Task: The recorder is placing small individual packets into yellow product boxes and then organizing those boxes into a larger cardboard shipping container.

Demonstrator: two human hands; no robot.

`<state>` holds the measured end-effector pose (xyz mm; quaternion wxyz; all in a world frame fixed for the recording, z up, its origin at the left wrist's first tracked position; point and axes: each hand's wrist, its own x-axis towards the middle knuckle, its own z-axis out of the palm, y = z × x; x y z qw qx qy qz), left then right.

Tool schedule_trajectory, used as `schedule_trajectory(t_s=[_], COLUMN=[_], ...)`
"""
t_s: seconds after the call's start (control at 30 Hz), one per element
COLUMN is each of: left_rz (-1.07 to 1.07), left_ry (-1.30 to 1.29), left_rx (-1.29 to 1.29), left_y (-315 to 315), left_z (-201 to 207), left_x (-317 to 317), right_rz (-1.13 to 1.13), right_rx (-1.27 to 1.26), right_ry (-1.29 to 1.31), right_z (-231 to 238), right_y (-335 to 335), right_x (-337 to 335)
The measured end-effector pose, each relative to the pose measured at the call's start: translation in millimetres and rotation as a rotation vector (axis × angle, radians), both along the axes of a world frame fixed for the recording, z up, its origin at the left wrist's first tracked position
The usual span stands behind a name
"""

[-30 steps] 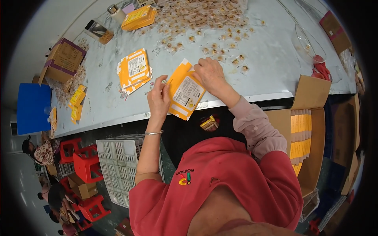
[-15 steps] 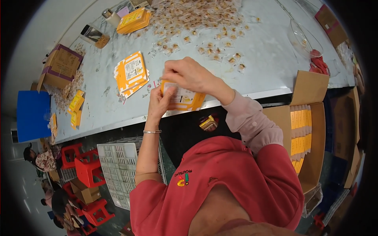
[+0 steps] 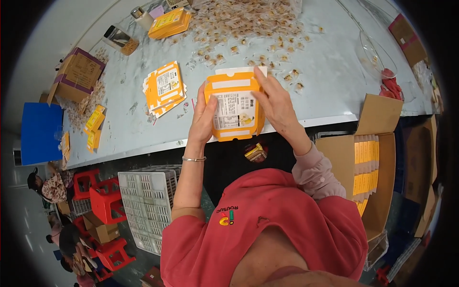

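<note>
Between my two hands is a yellow-and-white cardboard carton (image 3: pixel 233 111), its printed panel facing up and its end flaps spread out. My left hand (image 3: pixel 203 117) grips the left edge, thumb on the panel and fingers behind it. The right edge is in my right hand (image 3: pixel 277 104), with a finger up at the far right corner and other fingers partly hidden. To the left lies a fanned stack of flat cartons (image 3: pixel 165 88) of the same kind. Beyond the carton, many small clear-wrapped pieces (image 3: pixel 248 21) are heaped on the table.
An open cardboard box (image 3: pixel 389 191) with rows of yellow packs stands at the right below the table edge. Yellow cartons (image 3: pixel 169 23), a jar (image 3: pixel 120 40) and a brown box (image 3: pixel 79 74) sit on the table. A white crate (image 3: pixel 146 205) and red stools (image 3: pixel 107 201) are lower left.
My right hand has moved from above the carton to its right edge. The carton is now turned more squarely to view, its flaps showing. My left hand has shifted slightly right.
</note>
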<state>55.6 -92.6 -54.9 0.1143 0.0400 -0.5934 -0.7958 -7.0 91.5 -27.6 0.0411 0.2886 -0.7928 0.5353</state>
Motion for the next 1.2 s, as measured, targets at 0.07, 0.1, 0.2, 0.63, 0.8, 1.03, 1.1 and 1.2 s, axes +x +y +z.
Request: schedule_trajectory(t_s=[0.07,0.1,0.2,0.63,0.8,1.03,1.1,1.2], left_rz=[0.005,0.004,0.106,0.348,0.123,0.048,0.059,0.118], left_ry=[0.017,0.034,0.017,0.137,0.164,0.114,0.137,0.151], left_rx=[-0.015,-0.031,-0.155,-0.055,-0.103,-0.238,-0.310,-0.427], left_y=[2.9,7.9,23.7,56.6,43.5,39.5,42.1,44.0], left_z=[-8.7,-10.7,-17.0,22.0,9.4,-26.0,-22.4,-21.3], left_x=[-7.4,-10.4,-13.7,-10.5,-9.5,9.8,11.9,8.7], right_rz=[-0.055,-0.118,-0.165,-0.046,0.049,0.126,0.135,0.187], right_rx=[-0.087,-0.175,-0.382,-0.923,-0.941,-0.834,-0.765,-0.850], right_ry=[0.083,0.165,-0.006,-0.389,-0.351,-0.624,-0.570,-0.682], right_z=[-18.5,-26.8,-38.0,-31.3,-57.1,-35.2,-53.8,-64.2], right_y=[-6.0,-10.1,-18.0,-25.6,-23.7,-7.1,-7.6,-7.7], right_x=[-1.4,-1.8,-0.1,2.5,-13.6,-5.4,-9.3,-14.7])
